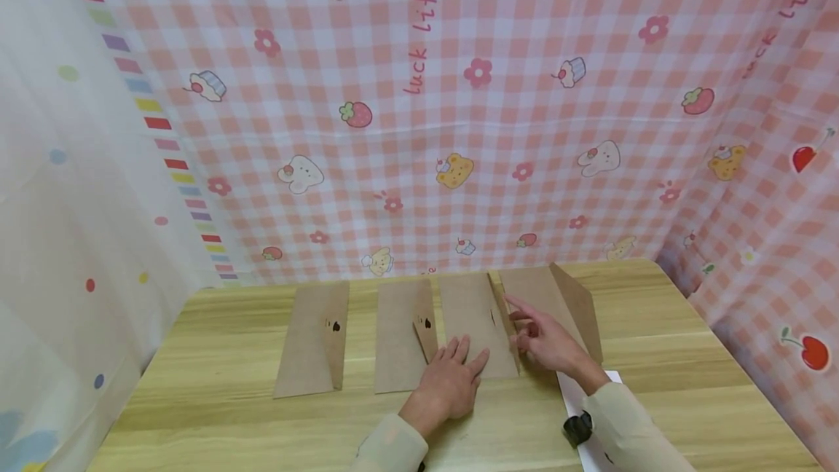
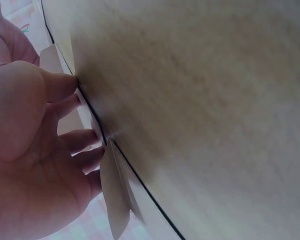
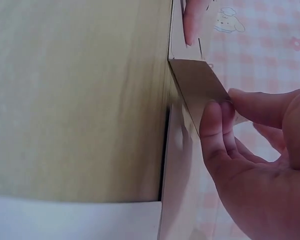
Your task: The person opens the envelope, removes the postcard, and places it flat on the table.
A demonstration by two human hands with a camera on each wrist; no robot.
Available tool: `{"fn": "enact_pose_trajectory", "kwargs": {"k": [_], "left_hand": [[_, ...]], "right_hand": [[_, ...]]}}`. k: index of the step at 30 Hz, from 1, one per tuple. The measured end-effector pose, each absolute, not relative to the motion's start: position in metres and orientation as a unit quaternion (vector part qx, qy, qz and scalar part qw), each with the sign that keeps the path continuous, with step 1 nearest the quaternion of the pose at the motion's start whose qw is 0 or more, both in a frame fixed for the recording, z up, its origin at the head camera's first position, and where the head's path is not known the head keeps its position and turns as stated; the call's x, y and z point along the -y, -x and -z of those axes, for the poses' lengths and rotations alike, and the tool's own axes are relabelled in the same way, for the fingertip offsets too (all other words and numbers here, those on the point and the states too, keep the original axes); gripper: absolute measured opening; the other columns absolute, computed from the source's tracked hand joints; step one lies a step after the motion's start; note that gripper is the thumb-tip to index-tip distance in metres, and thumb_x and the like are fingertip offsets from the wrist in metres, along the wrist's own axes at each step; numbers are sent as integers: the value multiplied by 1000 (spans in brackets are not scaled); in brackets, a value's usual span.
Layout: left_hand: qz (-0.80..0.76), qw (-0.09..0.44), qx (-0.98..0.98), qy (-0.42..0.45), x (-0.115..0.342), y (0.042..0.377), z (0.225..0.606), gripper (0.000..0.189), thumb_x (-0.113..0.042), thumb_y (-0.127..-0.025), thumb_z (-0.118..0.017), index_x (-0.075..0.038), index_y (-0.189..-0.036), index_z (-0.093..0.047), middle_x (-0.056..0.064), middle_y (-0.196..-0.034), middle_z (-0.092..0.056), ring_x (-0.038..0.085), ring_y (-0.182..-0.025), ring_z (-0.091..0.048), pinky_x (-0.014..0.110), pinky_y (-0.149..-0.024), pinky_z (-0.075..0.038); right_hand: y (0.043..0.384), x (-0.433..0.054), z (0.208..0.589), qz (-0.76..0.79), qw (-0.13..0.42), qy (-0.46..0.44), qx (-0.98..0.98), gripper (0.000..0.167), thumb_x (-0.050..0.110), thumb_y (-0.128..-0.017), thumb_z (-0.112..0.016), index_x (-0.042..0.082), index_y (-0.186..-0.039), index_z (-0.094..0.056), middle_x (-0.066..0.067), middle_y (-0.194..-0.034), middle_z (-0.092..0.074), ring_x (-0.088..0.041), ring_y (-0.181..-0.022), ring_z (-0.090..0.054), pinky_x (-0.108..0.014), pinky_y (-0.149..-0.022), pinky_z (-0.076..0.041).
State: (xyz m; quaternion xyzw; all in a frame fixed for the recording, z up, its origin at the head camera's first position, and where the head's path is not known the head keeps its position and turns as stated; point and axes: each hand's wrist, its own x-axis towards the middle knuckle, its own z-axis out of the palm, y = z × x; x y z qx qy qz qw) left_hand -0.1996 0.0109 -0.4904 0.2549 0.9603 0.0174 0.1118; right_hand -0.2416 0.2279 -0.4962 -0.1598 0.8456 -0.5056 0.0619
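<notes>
My left hand [image 1: 448, 381] lies palm down with fingers spread on the lower part of a brown paper envelope [image 1: 468, 312], third from the left. The raised flap [image 1: 503, 323] along that envelope's right side is pinched by my right hand [image 1: 547, 341]. In the right wrist view, thumb and fingertips meet at the edge of the flap [image 3: 197, 82]. To the left, another envelope [image 1: 396, 333] has its flap partly lifted, close to my left fingers. Right of my right hand is an envelope [image 1: 534, 290] with its flap [image 1: 577, 304] folded out.
A further envelope [image 1: 304, 341] with a small dark mark lies at the far left of the wooden table [image 1: 216, 384]. Under my right forearm is a white sheet [image 1: 593, 450]. A pink checked cloth [image 1: 406, 144] hangs behind the table and along its right.
</notes>
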Motion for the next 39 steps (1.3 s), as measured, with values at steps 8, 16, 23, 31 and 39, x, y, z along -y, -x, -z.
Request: {"fn": "enact_pose_trajectory", "kwargs": {"k": [8,16,23,31,39], "left_hand": [[-20,120,-960,-251,-10,198,491,50,-32,-106,-43,-32,-155,-35,8,-163,-28,24,-150,-26,40,-119,-28],[-26,122,-960,-250,-10,199,489,49,-32,-105,-43,-32,-154,-36,8,-162,-28,24,-150,-26,41,-119,-28],[-20,122,-960,-253,-11,200,489,49,-32,-106,-42,-32,-155,-35,7,-163,-28,23,-150,-25,40,-119,-27],[-10,120,-960,-252,-12,201,487,49,-34,-106,-41,-33,-155,-33,6,-163,-27,22,-150,-25,40,-119,-27],[-8,125,-959,-253,-11,201,490,50,-34,-106,-40,-33,-155,-33,5,-163,-26,22,-150,-24,40,-120,-27]], "right_hand": [[241,-230,498,505,52,170,-845,67,-16,-86,-54,0,-149,-40,-35,-132,-50,-22,-78,-61,-24,-56,-48],[241,-231,499,492,44,138,-859,62,-14,-86,-56,-7,-145,-41,-27,-119,-54,-15,-75,-55,-22,-53,-45],[242,-236,501,465,3,135,-875,61,-16,-80,-60,-13,-140,-45,-19,-102,-53,-7,-70,-47,-19,-55,-42],[246,-236,501,402,-33,118,-907,61,-11,-77,-66,-14,-136,-50,-10,-90,-48,-13,-74,-45,-21,-61,-38],[245,-234,499,382,-25,110,-917,63,-9,-75,-68,-14,-135,-50,-9,-88,-46,-16,-77,-43,-23,-64,-35]]}}
